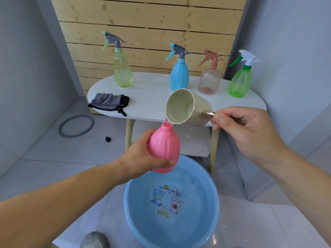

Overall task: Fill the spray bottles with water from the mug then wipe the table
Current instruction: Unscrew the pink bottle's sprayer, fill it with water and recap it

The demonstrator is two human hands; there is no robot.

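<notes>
- Uncapped pink bottle (165,147) is gripped around its body by the left hand (143,161), above a blue basin (129,203) holding water.
- Cream mug (188,108) is tipped, its lip at the bottle mouth; its handle is pinched by the right hand (247,129). Droplets are seen falling beside the bottle.
- On the white oval table (152,97), four capped spray bottles are lined up: yellow-green (122,68), blue (179,76), peach (209,81), green (240,81).
- Grey cloth (109,102) is crumpled at the table's left end.

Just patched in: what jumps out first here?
The right hand tips the cream mug into the open pink bottle, gripped by the left hand above the blue basin. Four spray bottles stand along the back of the white table, a grey cloth at its left end.
</notes>
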